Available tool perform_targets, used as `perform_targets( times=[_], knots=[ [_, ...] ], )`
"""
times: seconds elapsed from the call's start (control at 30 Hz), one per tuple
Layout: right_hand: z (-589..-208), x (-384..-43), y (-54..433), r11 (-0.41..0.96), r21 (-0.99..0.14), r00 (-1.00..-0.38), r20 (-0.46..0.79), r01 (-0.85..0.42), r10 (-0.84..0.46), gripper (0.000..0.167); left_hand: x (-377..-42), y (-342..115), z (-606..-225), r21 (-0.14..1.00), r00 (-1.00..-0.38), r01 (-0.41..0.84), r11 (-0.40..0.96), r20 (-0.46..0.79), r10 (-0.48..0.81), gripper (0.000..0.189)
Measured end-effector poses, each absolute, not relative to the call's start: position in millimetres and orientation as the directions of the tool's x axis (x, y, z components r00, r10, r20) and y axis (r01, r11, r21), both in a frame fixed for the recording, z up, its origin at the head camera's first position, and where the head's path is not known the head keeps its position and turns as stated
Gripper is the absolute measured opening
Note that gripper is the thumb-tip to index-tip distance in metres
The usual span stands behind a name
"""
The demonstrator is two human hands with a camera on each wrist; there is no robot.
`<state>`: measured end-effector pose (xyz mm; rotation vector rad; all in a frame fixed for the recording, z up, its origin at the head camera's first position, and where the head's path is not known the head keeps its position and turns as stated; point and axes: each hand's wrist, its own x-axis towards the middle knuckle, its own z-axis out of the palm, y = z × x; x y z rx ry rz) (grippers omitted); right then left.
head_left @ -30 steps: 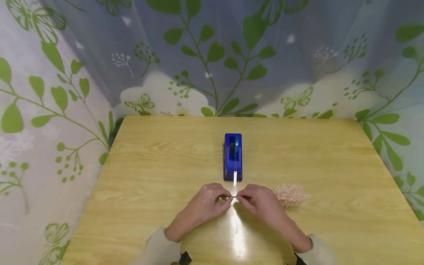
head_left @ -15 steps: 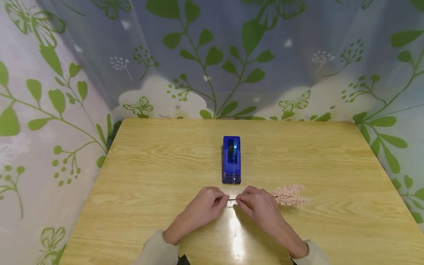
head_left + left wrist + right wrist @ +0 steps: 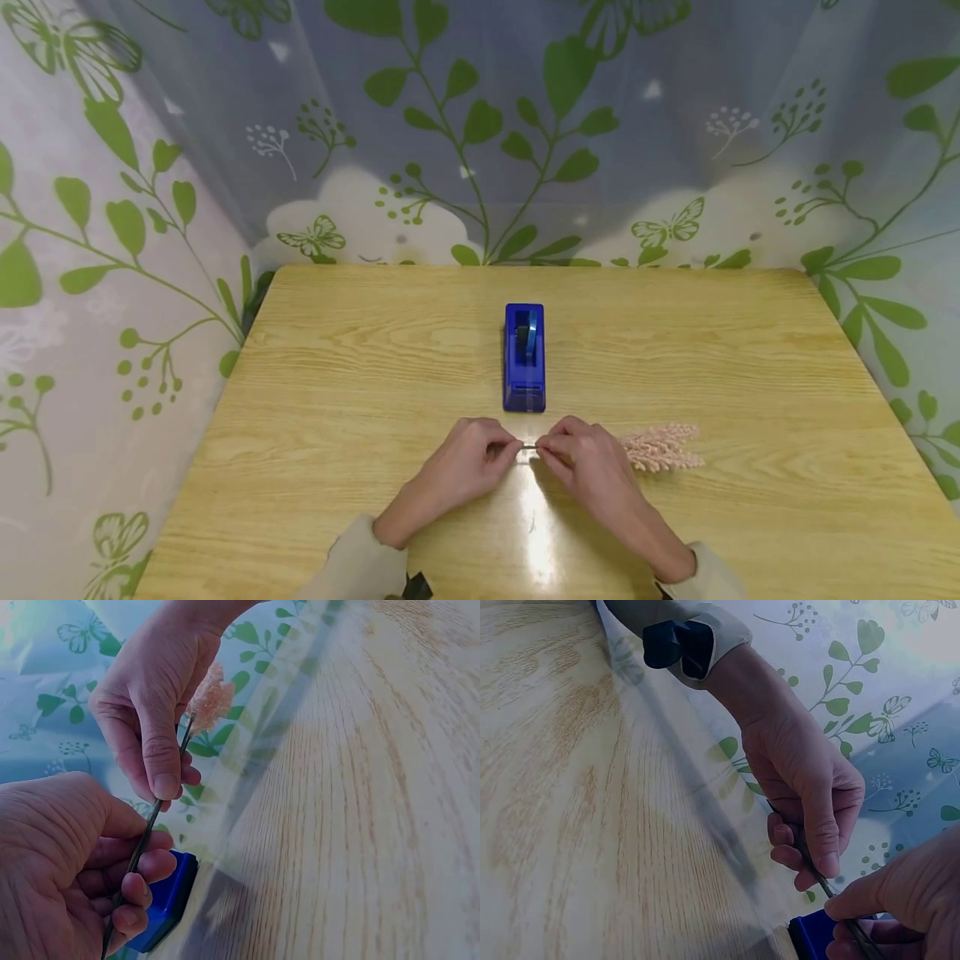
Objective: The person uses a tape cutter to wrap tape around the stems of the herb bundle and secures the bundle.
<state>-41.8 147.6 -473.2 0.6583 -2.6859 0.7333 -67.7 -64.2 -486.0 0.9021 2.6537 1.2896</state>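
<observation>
My left hand (image 3: pixel 468 462) and right hand (image 3: pixel 596 458) pinch the thin dark stem (image 3: pixel 154 817) of a pink flower sprig (image 3: pixel 663 447), with a short stretch of stem showing between the fingertips. The fluffy pink head sticks out past my right hand, while the stem's lower end runs across the curled fingers of my left hand (image 3: pixel 67 855). Just beyond both hands, a blue tape dispenser (image 3: pixel 524 358) stands on the table, its roll upright inside. In the right wrist view, the dispenser (image 3: pixel 808 934) shows partly behind the right hand (image 3: pixel 907 900).
The wood-grain table (image 3: pixel 360 358) reaches back to a curtain (image 3: pixel 420 225) printed with green leaves and butterflies, which also hangs at both sides. Bright glare (image 3: pixel 538 533) lies on the table below the hands. A dark device (image 3: pixel 679 646) is strapped at the left sleeve.
A shiny tape strip stretched from the dispenser to the stem a second ago; half a second ago and now it no longer spans that gap. Both hands keep nearly the same place.
</observation>
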Motion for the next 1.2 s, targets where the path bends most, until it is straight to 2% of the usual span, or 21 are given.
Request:
perform_targets(
  times=[0.23, 0.47, 0.57, 0.7, 0.83, 0.93, 1.2],
  knots=[
    [-474.2, -41.5, 147.2, 0.767, -0.394, -0.847, 0.395, -0.507, -0.357, 0.013, -68.5, -66.2, -486.3, 0.747, -0.821, 0.472, 0.468, 0.179, 0.543, 0.012],
    [-474.9, -42.1, 147.3, 0.772, -0.299, -0.798, 0.442, -0.561, -0.409, 0.016, -71.1, -66.9, -488.2, 0.714, -0.791, 0.523, 0.465, 0.203, 0.577, 0.012],
    [-475.3, -42.3, 148.3, 0.774, -0.290, -0.797, 0.436, -0.563, -0.417, 0.014, -71.4, -66.4, -488.0, 0.699, -0.774, 0.551, 0.455, 0.224, 0.592, 0.012],
    [-475.5, -42.3, 149.5, 0.769, -0.316, -0.817, 0.379, -0.555, -0.434, 0.012, -70.9, -66.1, -487.9, 0.685, -0.754, 0.583, 0.436, 0.256, 0.605, 0.011],
    [-475.6, -43.9, 148.6, 0.758, -0.363, -0.838, 0.291, -0.542, -0.461, 0.031, -71.0, -67.0, -488.7, 0.672, -0.742, 0.604, 0.429, 0.278, 0.610, 0.012],
    [-475.7, -44.1, 147.8, 0.759, -0.400, -0.858, 0.236, -0.513, -0.456, 0.038, -70.8, -67.6, -489.3, 0.663, -0.737, 0.614, 0.427, 0.289, 0.611, 0.012],
    [-474.0, -45.0, 148.1, 0.744, -0.522, -0.903, 0.142, -0.416, -0.406, 0.028, -70.8, -67.6, -489.2, 0.661, -0.738, 0.615, 0.429, 0.291, 0.609, 0.011]
  ],
)
